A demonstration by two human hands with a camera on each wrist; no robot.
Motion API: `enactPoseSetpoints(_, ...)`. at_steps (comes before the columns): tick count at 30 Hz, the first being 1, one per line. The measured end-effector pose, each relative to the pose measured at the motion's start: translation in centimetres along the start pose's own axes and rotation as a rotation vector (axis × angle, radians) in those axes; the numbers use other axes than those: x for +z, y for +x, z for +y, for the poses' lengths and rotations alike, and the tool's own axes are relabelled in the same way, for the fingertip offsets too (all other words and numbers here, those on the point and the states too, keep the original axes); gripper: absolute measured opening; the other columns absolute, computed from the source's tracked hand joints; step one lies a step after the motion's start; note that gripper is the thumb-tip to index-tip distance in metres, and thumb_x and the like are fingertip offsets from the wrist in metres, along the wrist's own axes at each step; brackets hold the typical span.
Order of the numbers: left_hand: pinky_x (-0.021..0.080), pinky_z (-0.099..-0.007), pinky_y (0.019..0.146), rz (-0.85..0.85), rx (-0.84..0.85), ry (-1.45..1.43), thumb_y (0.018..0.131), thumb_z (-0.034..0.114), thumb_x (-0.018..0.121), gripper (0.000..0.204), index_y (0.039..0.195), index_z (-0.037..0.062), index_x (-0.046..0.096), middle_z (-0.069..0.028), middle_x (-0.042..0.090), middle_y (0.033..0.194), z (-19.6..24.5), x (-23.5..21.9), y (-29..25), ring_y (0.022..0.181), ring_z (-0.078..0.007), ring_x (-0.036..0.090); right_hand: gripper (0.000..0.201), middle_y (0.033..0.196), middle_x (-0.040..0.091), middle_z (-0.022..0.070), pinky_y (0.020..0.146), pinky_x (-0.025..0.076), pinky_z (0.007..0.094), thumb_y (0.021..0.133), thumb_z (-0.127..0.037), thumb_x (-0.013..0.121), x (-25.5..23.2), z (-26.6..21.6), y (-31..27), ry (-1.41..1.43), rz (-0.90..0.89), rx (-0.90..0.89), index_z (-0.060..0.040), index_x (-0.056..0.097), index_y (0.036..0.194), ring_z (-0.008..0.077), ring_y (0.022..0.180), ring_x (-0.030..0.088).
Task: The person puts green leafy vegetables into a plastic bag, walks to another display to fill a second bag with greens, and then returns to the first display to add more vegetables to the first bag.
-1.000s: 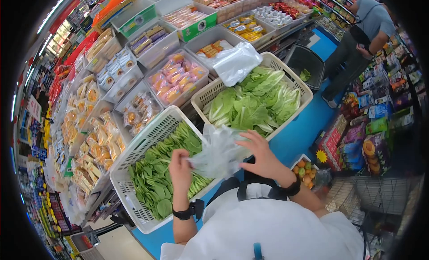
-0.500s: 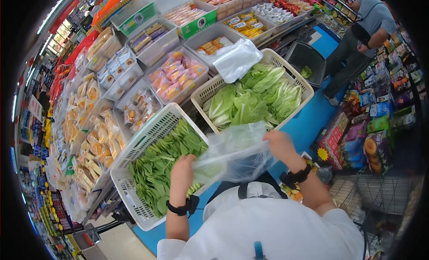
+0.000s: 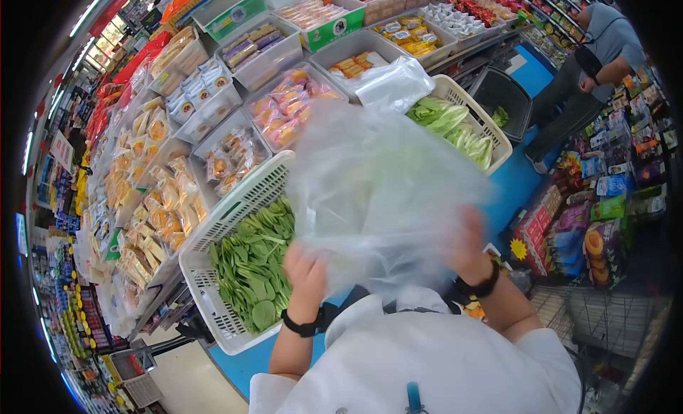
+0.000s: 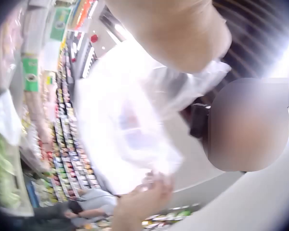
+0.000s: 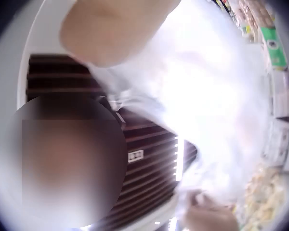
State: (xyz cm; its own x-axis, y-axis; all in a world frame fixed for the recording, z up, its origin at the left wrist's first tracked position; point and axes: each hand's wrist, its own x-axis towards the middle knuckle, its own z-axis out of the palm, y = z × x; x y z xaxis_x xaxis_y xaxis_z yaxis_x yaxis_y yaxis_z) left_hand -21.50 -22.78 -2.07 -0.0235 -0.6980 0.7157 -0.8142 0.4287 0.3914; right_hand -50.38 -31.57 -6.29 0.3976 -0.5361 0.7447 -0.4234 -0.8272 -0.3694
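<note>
A clear plastic bag [image 3: 384,193] is spread wide and puffed up between my two hands, blurred by motion. My left hand [image 3: 306,271] grips its near left edge, and my right hand [image 3: 469,250] pinches the right edge. In the left wrist view, the bag [image 4: 120,125] is a bright sheet stretching from my left hand [image 4: 178,38] to the right fingers below. The right wrist view has the bag [image 5: 207,96] hanging beside my right hand [image 5: 115,33]. Behind it, the crate of leafy lettuce [image 3: 455,126] is partly hidden. Spinach-like greens [image 3: 252,264] lie in a white crate [image 3: 203,300] at left.
A stack of folded plastic bags [image 3: 395,83] lies at the lettuce crate's far corner. Bins of wrapped snacks [image 3: 288,108] fill the sloped display beyond. At right are a dark bin [image 3: 501,101], a standing person [image 3: 597,65] and a wire cart [image 3: 605,307].
From a crumpled bunch, the bag has been pulled wide, then swung up and filled with air. My hands moved apart, and the bag now covers much of the lettuce crate.
</note>
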Motion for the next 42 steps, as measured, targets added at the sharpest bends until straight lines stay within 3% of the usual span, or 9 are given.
enactPoseSetpoints(4, 0.049, -0.0373, 0.081, -0.813, -0.630, -0.254, 0.072, 0.000, 0.058, 0.019, 0.089, 0.0028, 0.066, -0.0152, 0.066, 0.096, -5.3, 3.0, -7.2, 0.086, -0.0355, 0.061, 0.036, 0.108, 0.061, 0.0144, 0.078, 0.050, 0.0378, 0.076, 0.004, 0.061, 5.1, 3.5, -3.0, 0.190, -0.635, 0.677, -0.0040, 0.064, 0.110, 0.0346, 0.093, 0.060)
enactPoseSetpoints(6, 0.050, -0.0364, 0.080, -0.766, -0.654, -0.403, 0.075, 0.001, 0.058, 0.014, 0.087, 0.0007, 0.066, -0.0146, 0.068, 0.097, -4.0, 1.4, -5.0, 0.084, -0.0318, 0.063, 0.037, 0.108, 0.062, 0.0143, 0.077, 0.050, 0.0343, 0.076, 0.002, 0.063, 4.8, 2.6, -1.1, 0.275, -0.279, 0.764, -0.0062, 0.065, 0.112, 0.0311, 0.093, 0.062)
enactPoseSetpoints(9, 0.051, -0.0323, 0.071, -0.111, -0.707, -1.117, 0.082, 0.003, 0.058, 0.008, 0.082, 0.0028, 0.065, -0.0196, 0.061, 0.121, -2.0, -0.8, -0.6, 0.081, -0.0220, 0.064, 0.037, 0.122, 0.059, 0.0139, 0.078, 0.050, 0.0275, 0.084, 0.009, 0.054, 1.8, -1.5, 7.3, 0.610, 0.005, 0.930, -0.0041, 0.061, 0.119, 0.0233, 0.106, 0.064)
enactPoseSetpoints(11, 0.051, -0.0293, 0.067, 0.099, -0.602, -1.226, 0.085, 0.001, 0.057, 0.011, 0.079, 0.0050, 0.065, -0.0214, 0.053, 0.134, -0.6, -2.5, 1.9, 0.076, -0.0183, 0.064, 0.040, 0.132, 0.053, 0.0157, 0.080, 0.052, 0.0267, 0.087, 0.014, 0.047, -0.2, -4.6, 11.7, 0.729, 0.403, 0.540, -0.0022, 0.059, 0.121, 0.0243, 0.111, 0.063)
enactPoseSetpoints(14, 0.050, -0.0251, 0.059, 0.208, -0.383, -1.084, 0.089, 0.003, 0.055, 0.012, 0.093, 0.0055, 0.066, -0.0192, 0.018, 0.158, 0.5, -4.0, 3.4, 0.070, -0.0153, 0.063, 0.044, 0.138, 0.048, 0.0172, 0.081, 0.053, 0.0298, 0.082, 0.016, 0.047, -3.2, -5.0, 13.2, 0.220, 0.349, 0.041, -0.0037, 0.061, 0.119, 0.0255, 0.109, 0.064)
enactPoseSetpoints(21, 0.051, -0.0244, 0.066, 0.023, -0.669, -0.540, 0.083, -0.007, 0.050, 0.063, 0.143, -0.0047, 0.029, -0.0142, 0.006, 0.161, 0.3, -3.5, 0.1, 0.081, -0.0158, 0.064, 0.048, 0.144, 0.043, 0.0150, 0.079, 0.053, 0.0315, 0.076, 0.013, 0.054, 2.5, -1.1, 8.8, 0.372, -0.247, 0.431, -0.0093, 0.065, 0.116, 0.0264, 0.109, 0.062)
enactPoseSetpoints(33, 0.046, -0.0271, 0.080, 0.144, -0.782, -0.132, 0.081, -0.006, 0.051, 0.066, 0.144, -0.0025, 0.030, -0.0168, 0.019, 0.158, 1.2, -3.3, -1.1, 0.105, -0.0215, 0.055, 0.040, 0.134, 0.052, 0.0116, 0.095, 0.047, 0.0398, 0.077, -0.003, 0.066, 7.4, 14.4, 2.0, 0.176, -0.812, 0.646, -0.0071, 0.063, 0.116, 0.0292, 0.118, 0.055)
enactPoseSetpoints(39, 0.045, -0.0252, 0.073, 0.265, -0.873, -0.026, 0.081, -0.006, 0.052, 0.064, 0.142, -0.0020, 0.033, -0.0163, 0.020, 0.158, 2.8, -2.2, -0.8, 0.096, -0.0174, 0.055, 0.047, 0.140, 0.047, 0.0091, 0.111, 0.029, 0.0529, 0.074, -0.006, 0.072, 14.2, 20.7, -0.9, -0.227, -1.048, -0.044, -0.0133, 0.062, 0.120, 0.0294, 0.134, 0.039)
enactPoseSetpoints(42, 0.045, -0.0231, 0.068, 0.332, -0.956, 0.017, 0.081, -0.006, 0.051, 0.064, 0.142, -0.0022, 0.032, -0.0157, 0.021, 0.158, 4.3, -1.6, -0.2, 0.086, -0.0138, 0.054, 0.044, 0.142, 0.044, 0.0093, 0.113, 0.026, 0.0559, 0.076, -0.004, 0.069, 16.3, 22.8, 0.1, -0.305, -1.088, 0.002, -0.0136, 0.063, 0.118, 0.0290, 0.137, 0.034)
